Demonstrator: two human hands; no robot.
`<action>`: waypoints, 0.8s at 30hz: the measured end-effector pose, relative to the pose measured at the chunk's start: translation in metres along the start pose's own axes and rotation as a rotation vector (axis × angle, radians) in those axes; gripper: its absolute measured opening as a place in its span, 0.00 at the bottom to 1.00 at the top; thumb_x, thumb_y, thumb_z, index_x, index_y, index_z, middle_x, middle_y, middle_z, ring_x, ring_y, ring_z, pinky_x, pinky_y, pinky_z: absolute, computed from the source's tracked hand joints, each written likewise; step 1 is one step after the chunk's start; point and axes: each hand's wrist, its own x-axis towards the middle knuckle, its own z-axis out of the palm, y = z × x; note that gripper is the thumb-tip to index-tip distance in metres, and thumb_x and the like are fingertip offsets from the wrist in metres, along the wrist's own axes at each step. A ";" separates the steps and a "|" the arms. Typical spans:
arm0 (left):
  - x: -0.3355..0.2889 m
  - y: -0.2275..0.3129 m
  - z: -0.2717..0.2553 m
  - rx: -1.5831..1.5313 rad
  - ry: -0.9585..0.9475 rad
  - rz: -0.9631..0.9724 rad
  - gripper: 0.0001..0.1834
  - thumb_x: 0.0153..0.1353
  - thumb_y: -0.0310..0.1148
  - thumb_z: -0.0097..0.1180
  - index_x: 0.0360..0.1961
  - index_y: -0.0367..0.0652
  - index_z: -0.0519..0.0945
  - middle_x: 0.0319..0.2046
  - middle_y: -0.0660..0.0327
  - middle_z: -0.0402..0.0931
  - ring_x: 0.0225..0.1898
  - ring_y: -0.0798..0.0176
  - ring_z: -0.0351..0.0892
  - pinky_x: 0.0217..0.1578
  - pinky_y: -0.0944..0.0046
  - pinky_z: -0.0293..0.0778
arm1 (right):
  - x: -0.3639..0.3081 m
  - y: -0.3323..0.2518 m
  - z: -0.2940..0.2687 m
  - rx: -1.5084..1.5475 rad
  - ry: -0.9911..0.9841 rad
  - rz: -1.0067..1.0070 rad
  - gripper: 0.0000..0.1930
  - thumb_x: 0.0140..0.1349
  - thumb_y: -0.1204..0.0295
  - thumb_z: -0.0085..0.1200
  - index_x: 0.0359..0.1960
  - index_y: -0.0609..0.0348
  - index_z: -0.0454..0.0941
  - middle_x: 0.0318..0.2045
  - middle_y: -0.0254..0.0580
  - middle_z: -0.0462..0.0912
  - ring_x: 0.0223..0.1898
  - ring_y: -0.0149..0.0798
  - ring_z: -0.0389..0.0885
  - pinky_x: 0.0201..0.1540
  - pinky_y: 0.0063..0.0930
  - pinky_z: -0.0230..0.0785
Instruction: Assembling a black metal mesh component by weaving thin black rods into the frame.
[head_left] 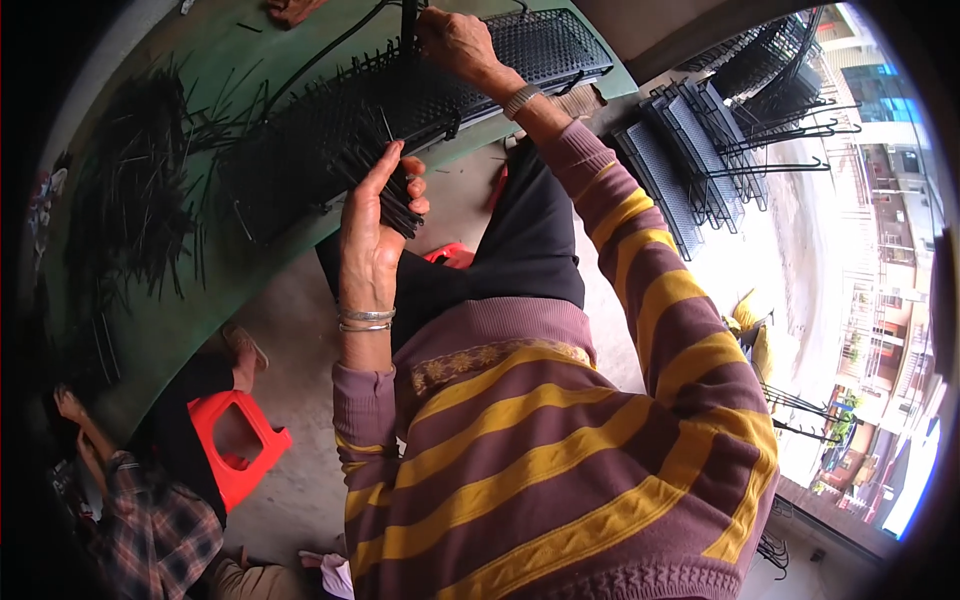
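Far left on the green tabletop [160, 340]: tangled pile of thin black rods [135, 170]. Left hand [372, 225] has fingers wrapped round a black rod bundle [398, 208], beside long black mesh rack [550, 48]; right hand [458, 44] at rack's far edge, fingers curled, pinch unclear.

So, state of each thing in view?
Left hand: closed around black rods
Black rods in it: bunched
Right hand: fingers curled at black mesh rack, grip unclear
Black mesh rack: lying on green table
Loose black rods: heaped, jumbled
Silver bangles: worn
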 end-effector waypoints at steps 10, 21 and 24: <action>0.000 0.020 -0.002 0.020 -0.043 0.074 0.09 0.63 0.34 0.57 0.41 0.42 0.75 0.28 0.59 0.75 0.24 0.69 0.69 0.21 0.71 0.64 | 0.000 -0.006 -0.004 0.063 0.021 0.020 0.07 0.59 0.67 0.49 0.31 0.56 0.77 0.23 0.50 0.81 0.29 0.57 0.80 0.31 0.46 0.71; -0.006 0.022 -0.006 -0.006 -0.055 0.067 0.10 0.62 0.35 0.58 0.41 0.44 0.75 0.28 0.60 0.75 0.24 0.69 0.69 0.21 0.71 0.63 | 0.000 0.000 -0.003 -0.038 -0.002 -0.036 0.07 0.59 0.67 0.50 0.32 0.57 0.76 0.23 0.51 0.81 0.27 0.57 0.80 0.30 0.46 0.70; -0.004 0.023 -0.008 -0.024 -0.041 0.068 0.10 0.62 0.35 0.58 0.41 0.43 0.76 0.28 0.60 0.75 0.24 0.70 0.69 0.21 0.71 0.63 | -0.003 -0.004 -0.006 0.021 0.036 -0.041 0.07 0.60 0.68 0.50 0.31 0.56 0.76 0.22 0.49 0.81 0.27 0.55 0.80 0.30 0.46 0.70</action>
